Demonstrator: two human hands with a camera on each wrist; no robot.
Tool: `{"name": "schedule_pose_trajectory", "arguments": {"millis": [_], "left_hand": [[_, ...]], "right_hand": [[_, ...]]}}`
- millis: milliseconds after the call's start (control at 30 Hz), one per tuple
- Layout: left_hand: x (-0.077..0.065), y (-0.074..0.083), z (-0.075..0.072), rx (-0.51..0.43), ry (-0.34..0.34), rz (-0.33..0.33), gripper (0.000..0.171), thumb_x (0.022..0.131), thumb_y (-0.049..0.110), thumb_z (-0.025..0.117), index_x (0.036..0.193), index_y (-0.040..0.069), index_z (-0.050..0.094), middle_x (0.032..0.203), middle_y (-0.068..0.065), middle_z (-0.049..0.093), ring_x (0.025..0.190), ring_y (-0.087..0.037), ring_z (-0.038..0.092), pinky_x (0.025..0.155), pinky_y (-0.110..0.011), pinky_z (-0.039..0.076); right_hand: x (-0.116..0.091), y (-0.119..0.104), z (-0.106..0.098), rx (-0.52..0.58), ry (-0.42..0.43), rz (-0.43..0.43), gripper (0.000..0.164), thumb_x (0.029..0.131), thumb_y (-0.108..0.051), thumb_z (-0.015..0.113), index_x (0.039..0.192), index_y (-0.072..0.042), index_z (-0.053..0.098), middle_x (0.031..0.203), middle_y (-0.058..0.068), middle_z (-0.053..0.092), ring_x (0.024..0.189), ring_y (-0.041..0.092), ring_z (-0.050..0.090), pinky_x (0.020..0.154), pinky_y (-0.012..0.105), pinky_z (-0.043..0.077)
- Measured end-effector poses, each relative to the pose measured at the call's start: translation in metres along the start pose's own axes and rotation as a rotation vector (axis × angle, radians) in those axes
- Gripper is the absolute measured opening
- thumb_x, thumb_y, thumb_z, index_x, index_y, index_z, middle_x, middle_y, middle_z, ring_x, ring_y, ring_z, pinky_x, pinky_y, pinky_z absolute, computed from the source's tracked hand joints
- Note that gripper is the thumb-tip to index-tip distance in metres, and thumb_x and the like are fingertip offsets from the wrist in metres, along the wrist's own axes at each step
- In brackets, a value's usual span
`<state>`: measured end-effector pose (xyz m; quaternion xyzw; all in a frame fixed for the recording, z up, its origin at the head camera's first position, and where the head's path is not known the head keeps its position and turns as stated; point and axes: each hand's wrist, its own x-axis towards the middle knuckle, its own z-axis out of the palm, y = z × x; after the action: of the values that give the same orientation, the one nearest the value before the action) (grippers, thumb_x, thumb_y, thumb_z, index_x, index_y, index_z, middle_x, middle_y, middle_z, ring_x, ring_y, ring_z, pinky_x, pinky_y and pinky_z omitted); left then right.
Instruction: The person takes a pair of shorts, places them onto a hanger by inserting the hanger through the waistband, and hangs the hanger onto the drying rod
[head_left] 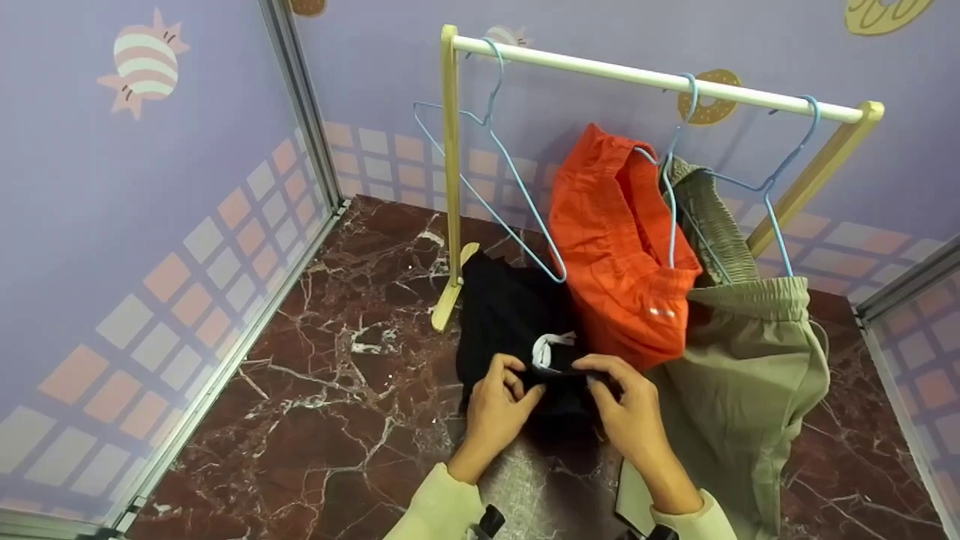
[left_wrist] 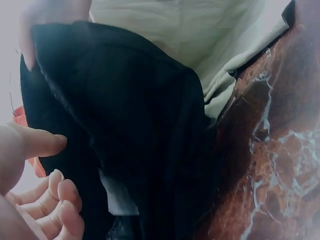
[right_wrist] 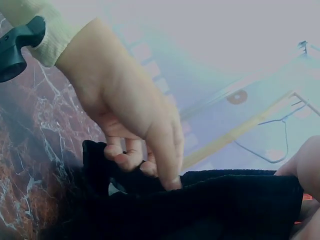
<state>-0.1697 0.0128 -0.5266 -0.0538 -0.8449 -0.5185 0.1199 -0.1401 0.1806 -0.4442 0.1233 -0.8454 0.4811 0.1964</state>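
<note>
Black pants (head_left: 510,307) lie on the floor below the rack, their waistband lifted towards me. A white loop (head_left: 551,351), like a drawstring or label, shows at the waistband. With thumb and fingers, my right hand (head_left: 634,412) pinches the waistband's right side; in the left wrist view its fingers grip a corner of the black cloth (left_wrist: 130,90). My left hand (head_left: 499,409) is at the other side of the waistband. Its thumb and loosely bent fingers stand apart in the left wrist view, while the right wrist view shows the thumb (right_wrist: 172,182) against the cloth edge.
A white rail (head_left: 585,65) on wooden posts carries blue hangers. The left hanger (head_left: 561,277) is bare. Orange shorts (head_left: 600,232) and olive pants (head_left: 742,382) hang to its right, the olive legs reaching the marbled floor (head_left: 337,420). Patterned walls (head_left: 187,187) enclose the space.
</note>
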Motion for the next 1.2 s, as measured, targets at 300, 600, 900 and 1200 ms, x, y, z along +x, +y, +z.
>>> {"name": "schedule_pose_trajectory", "arguments": {"millis": [300, 600, 900, 1200], "left_hand": [[0.003, -0.007, -0.006, -0.008, 0.053, 0.005, 0.035, 0.075, 0.027, 0.074, 0.098, 0.017, 0.051, 0.063, -0.003, 0.055, 0.05, -0.001, 0.041, 0.053, -0.02, 0.035], [0.009, -0.015, -0.016, 0.062, 0.095, -0.009, 0.027, 0.073, 0.027, 0.076, 0.091, 0.017, 0.06, 0.056, 0.001, 0.043, 0.051, -0.005, 0.036, 0.053, -0.02, 0.033], [0.012, -0.026, -0.024, 0.13, 0.112, 0.011, 0.018, 0.067, 0.03, 0.08, 0.074, 0.021, 0.065, 0.06, 0.0, 0.046, 0.054, -0.006, 0.036, 0.054, -0.021, 0.031], [0.011, -0.032, -0.027, 0.112, 0.025, -0.021, 0.015, 0.076, 0.035, 0.072, 0.085, 0.023, 0.069, 0.082, 0.001, 0.061, 0.072, -0.017, 0.058, 0.065, -0.023, 0.043]], "right_hand": [[0.0, 0.008, -0.009, 0.019, -0.036, 0.01, 0.024, 0.085, 0.002, 0.058, 0.099, -0.015, 0.067, 0.103, -0.001, 0.065, 0.094, 0.006, 0.057, 0.078, 0.013, 0.043], [0.001, -0.004, -0.017, 0.065, -0.032, 0.021, 0.023, 0.085, 0.005, 0.057, 0.101, -0.008, 0.066, 0.101, 0.007, 0.066, 0.088, 0.014, 0.059, 0.072, 0.014, 0.047], [0.004, -0.027, -0.029, 0.066, -0.023, 0.058, 0.018, 0.087, 0.004, 0.054, 0.102, 0.002, 0.063, 0.095, 0.017, 0.065, 0.074, 0.025, 0.058, 0.066, 0.015, 0.045], [0.004, -0.021, -0.036, 0.157, -0.001, 0.094, 0.018, 0.089, 0.002, 0.052, 0.105, 0.004, 0.061, 0.098, 0.02, 0.064, 0.081, 0.024, 0.059, 0.07, 0.015, 0.047]]}}
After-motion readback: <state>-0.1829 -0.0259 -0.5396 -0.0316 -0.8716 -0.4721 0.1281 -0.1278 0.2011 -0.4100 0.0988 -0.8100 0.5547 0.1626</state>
